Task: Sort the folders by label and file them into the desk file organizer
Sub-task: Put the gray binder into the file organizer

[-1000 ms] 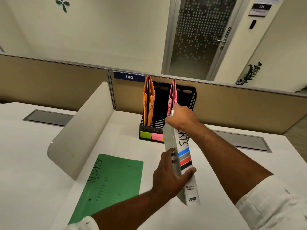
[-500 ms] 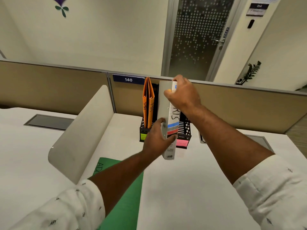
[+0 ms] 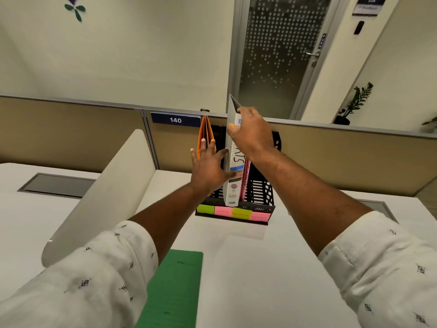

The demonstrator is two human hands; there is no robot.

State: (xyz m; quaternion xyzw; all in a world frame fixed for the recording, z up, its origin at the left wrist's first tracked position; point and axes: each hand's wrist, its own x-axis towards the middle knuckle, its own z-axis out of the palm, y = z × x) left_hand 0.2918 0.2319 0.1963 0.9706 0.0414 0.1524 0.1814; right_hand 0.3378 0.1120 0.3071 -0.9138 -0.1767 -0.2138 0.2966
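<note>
A black desk file organizer stands against the partition, with green and pink sticky labels along its front. An orange folder stands in its left slot and a pink folder further right. A grey ring binder stands upright, its lower end at the organizer's front edge between those two folders. My right hand grips the binder's top. My left hand has its fingers spread, with the palm against the binder's left side and the fingertips over the orange folder. A green folder lies flat on the desk near me.
A curved white divider panel rises at the left of the desk. The beige partition with a "140" plate runs behind the organizer. Grey cable hatches sit in the desktop at the far left and right.
The binder has gone forward and down into the organizer. My left hand has let go of the binder's lower end and now lies spread against its side.
</note>
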